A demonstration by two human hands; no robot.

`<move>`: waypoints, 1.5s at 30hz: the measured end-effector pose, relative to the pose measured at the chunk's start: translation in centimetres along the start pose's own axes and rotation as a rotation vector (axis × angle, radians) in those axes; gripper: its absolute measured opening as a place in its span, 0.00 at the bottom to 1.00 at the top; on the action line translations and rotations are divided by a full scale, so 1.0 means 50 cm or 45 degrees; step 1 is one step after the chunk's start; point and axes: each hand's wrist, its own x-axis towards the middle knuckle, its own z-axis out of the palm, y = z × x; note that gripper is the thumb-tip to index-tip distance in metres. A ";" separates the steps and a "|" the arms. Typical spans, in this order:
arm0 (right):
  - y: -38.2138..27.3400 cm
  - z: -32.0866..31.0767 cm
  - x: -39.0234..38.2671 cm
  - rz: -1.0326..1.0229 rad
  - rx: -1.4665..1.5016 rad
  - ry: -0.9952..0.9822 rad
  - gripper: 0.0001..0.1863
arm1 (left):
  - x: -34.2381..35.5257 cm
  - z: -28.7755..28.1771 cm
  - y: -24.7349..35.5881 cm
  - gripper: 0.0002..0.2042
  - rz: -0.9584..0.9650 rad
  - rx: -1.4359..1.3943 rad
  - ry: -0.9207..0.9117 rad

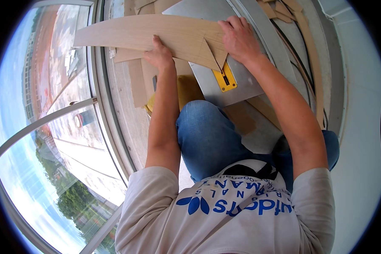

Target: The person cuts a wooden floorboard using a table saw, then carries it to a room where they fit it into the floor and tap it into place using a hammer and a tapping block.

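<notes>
A light wood-look floorboard [122, 31] lies across the grey metal table of a saw [207, 86], its left part reaching out past the table's edge. My left hand [161, 54] grips the board's near edge, thumb on top and the fingers hidden beneath. At the right end, my right hand [241, 40] is closed on the board's edge. A thin angled slit runs through the board near that end and lines up with the slot in the yellow insert plate [225, 79]. Whether the blade is turning cannot be made out.
Wood offcuts [283, 9] and dark cables [298, 57] lie right of the saw. Glazed framing [95, 55] stands close on the left, a white wall [362, 93] on the right. Brown sheets [137, 82] lie under the board; my bent knee [203, 122] is near the table.
</notes>
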 end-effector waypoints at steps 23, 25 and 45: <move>0.191 -0.076 0.213 -0.011 -0.197 0.088 0.18 | 0.040 -0.049 -0.001 0.33 -0.198 -0.002 -0.198; 0.180 -0.032 0.282 -0.035 -0.059 -0.044 0.20 | 0.036 -0.045 -0.011 0.33 -0.203 -0.033 -0.203; 0.197 0.078 0.455 0.299 0.449 -0.207 0.31 | 0.017 -0.141 0.151 0.24 -0.222 -0.100 -0.155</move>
